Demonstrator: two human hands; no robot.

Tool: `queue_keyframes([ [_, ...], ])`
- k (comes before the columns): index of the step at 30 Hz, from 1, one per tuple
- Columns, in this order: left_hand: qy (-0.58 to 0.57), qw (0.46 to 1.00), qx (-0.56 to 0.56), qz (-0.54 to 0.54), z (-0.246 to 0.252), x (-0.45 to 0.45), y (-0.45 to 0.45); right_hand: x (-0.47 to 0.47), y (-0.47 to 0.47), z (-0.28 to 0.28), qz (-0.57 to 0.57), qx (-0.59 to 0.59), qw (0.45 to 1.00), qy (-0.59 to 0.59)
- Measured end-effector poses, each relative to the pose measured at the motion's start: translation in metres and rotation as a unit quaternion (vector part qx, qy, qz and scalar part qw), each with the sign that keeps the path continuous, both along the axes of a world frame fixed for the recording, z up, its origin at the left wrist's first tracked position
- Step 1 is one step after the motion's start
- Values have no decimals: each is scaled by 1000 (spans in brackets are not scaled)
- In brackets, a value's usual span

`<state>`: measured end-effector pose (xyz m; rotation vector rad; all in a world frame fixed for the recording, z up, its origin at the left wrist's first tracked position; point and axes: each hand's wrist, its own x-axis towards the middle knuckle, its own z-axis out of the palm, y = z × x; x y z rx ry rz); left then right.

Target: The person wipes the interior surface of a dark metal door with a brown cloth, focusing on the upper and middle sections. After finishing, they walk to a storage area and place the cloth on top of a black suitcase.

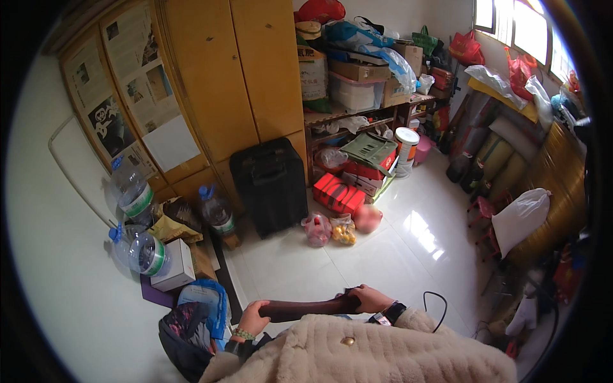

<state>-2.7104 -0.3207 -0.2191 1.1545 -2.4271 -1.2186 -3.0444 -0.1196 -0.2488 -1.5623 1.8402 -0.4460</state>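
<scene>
A strip of dark brown fabric [311,309] is stretched roughly level between my two hands, in front of my beige fleecy coat [364,352]. My left hand [254,316] grips one end, with a bracelet around that wrist. At the other end my right hand [371,299] holds a bunched part of the cloth. What kind of garment or cloth it is cannot be told. Beside my left forearm lies a dark jacket [179,330] with a patterned lining, against a blue-and-white bag [206,301].
A black suitcase [270,186] stands against the yellow wooden wardrobe [206,62]. Several large plastic bottles [148,253] crowd the left wall. Bags of fruit [344,230] and red boxes [337,194] sit on the tiled floor [297,265]. At right, a stuffed white bag [519,218] rests on red stools.
</scene>
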Motion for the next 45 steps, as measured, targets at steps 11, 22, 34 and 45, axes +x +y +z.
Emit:
queue_keyframes([
  [11, -41, 976, -110, 182, 5, -57, -67, -86, -154, -2, 86, -10, 995, 46],
  [22, -45, 970, -53, 231, 7, -126, -111, -155, -219, -8, 96, 25, 992, 72],
  [34, 11, 990, -97, 106, -9, -162, -248, -173, -274, 3, -18, -1, 995, 98],
  [45, 44, 992, -103, 60, 0, -134, -366, -134, -350, 30, -94, -77, 988, 94],
])
